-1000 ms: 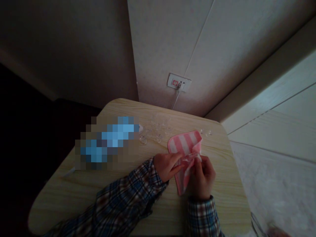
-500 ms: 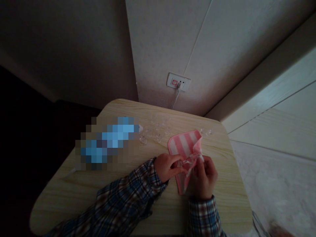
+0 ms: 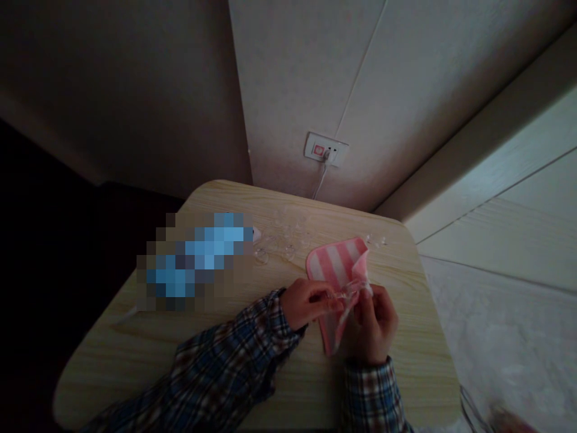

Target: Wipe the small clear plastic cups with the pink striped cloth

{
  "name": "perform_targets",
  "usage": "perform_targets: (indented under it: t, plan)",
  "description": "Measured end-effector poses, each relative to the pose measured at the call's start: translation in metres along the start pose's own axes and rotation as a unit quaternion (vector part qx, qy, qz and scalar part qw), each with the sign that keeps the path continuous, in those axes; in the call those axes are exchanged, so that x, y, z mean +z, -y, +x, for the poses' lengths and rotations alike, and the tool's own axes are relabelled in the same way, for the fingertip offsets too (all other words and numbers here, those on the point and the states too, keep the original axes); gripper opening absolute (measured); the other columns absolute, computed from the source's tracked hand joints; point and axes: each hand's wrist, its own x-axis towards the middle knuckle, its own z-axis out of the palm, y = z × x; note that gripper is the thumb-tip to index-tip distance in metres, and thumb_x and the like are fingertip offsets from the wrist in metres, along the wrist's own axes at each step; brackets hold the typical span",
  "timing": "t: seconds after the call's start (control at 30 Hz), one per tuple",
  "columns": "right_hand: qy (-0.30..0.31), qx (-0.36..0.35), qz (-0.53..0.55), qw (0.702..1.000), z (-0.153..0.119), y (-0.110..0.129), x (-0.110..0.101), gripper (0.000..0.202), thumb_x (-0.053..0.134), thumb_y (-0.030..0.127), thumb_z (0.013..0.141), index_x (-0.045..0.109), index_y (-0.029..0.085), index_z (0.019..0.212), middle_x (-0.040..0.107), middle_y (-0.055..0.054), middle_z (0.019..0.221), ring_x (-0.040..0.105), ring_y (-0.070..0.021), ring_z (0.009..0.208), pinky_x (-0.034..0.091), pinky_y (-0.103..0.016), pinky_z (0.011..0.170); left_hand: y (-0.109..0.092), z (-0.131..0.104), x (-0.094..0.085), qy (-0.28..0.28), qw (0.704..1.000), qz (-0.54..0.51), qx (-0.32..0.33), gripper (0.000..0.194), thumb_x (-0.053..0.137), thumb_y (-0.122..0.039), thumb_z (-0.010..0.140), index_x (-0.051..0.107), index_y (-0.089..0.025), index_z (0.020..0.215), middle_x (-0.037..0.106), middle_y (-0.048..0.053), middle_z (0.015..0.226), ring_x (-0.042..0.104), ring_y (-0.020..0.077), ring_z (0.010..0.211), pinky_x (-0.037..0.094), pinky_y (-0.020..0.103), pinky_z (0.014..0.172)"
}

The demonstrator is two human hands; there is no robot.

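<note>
A pink-and-white striped cloth [image 3: 336, 261] lies partly on the table, its right side bunched up. My right hand [image 3: 375, 322] is closed on that bunched edge, thumb on top. My left hand [image 3: 309, 304] comes in from the left, thumb and fingers closed around a clear plastic piece [image 3: 345, 294] that rests against the cloth. The piece looks like a suction cup, though fingers and cloth hide part of it. Beyond my left hand, several clear suction cups [image 3: 289, 251] are spread on the wood. A few smaller clear pieces [image 3: 369, 239] sit past the cloth.
A blurred-out blue object [image 3: 202, 249] occupies the left side of the wooden table [image 3: 252, 361]. Behind the table, a wall socket [image 3: 327, 150] has a white plug and cord in it. A pale cabinet [image 3: 505, 186] stands to the right.
My left hand's fingers have shifted slightly and the clear piece has turned between them. My right hand and the cloth have hardly moved.
</note>
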Motion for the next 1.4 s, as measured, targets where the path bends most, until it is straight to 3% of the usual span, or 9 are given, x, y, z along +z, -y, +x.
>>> perform_targets:
  t: [0.27,0.5,0.67,0.93,1.2,1.4]
  plan:
    - [0.001,0.001,-0.033,0.999,0.0008,0.0003,-0.0011,0.015,0.05,0.029,0.08,0.054,0.015,0.076,0.039,0.007,0.048,0.032,-0.0049,0.042,0.025,-0.017,0.038,0.0045,0.0011,0.0025,-0.074,0.997,-0.03,0.015,0.035,0.054,-0.044,0.073,0.051,-0.015,0.092,0.048,-0.004,0.06,0.044,0.0069,0.05,0.03,0.017,0.046]
    - [-0.004,0.015,-0.044,0.999,0.0013,0.0014,0.0009,0.017,0.05,0.03,0.08,0.054,0.014,0.078,0.041,0.006,0.049,0.033,-0.0058,0.043,0.024,-0.017,0.037,0.0013,0.0006,0.0013,-0.091,0.993,0.066,0.047,0.028,0.053,-0.04,0.075,0.049,-0.016,0.089,0.049,-0.004,0.062,0.042,0.0063,0.049,0.031,0.017,0.047]
    - [-0.01,0.021,-0.039,0.999,0.0009,0.0012,0.0013,0.018,0.049,0.031,0.08,0.054,0.014,0.077,0.042,0.006,0.05,0.033,-0.006,0.043,0.025,-0.018,0.038,-0.0002,-0.0013,0.0046,-0.083,0.982,0.16,0.049,0.039,0.062,-0.037,0.068,0.047,-0.017,0.098,0.05,-0.005,0.062,0.046,0.009,0.053,0.034,0.019,0.05]
    - [-0.014,0.002,-0.05,0.999,0.002,0.0031,0.0017,0.019,0.046,0.029,0.082,0.053,0.014,0.074,0.046,0.004,0.056,0.037,-0.0066,0.047,0.029,-0.019,0.043,0.002,-0.0028,0.0058,-0.09,0.966,0.224,0.091,0.034,0.05,-0.039,0.078,0.052,-0.017,0.103,0.06,0.003,0.085,0.053,0.0123,0.068,0.041,0.022,0.063]
    - [-0.019,0.002,-0.026,0.999,0.002,0.0038,0.0014,0.019,0.047,0.031,0.081,0.053,0.014,0.074,0.04,0.006,0.05,0.032,-0.0056,0.043,0.025,-0.019,0.04,0.0015,-0.0024,0.0026,-0.085,0.962,0.237,0.103,0.037,0.049,-0.048,0.075,0.055,-0.017,0.096,0.056,0.002,0.076,0.05,0.0118,0.065,0.038,0.02,0.058]
    - [-0.023,0.006,-0.013,1.0,0.0022,0.0047,0.0022,0.02,0.048,0.032,0.08,0.052,0.015,0.072,0.041,0.006,0.05,0.032,-0.0056,0.043,0.025,-0.018,0.039,-0.0002,-0.001,0.003,-0.08,0.976,0.17,0.109,0.037,0.054,-0.049,0.072,0.055,-0.014,0.086,0.055,0.001,0.073,0.048,0.0105,0.062,0.037,0.02,0.057]
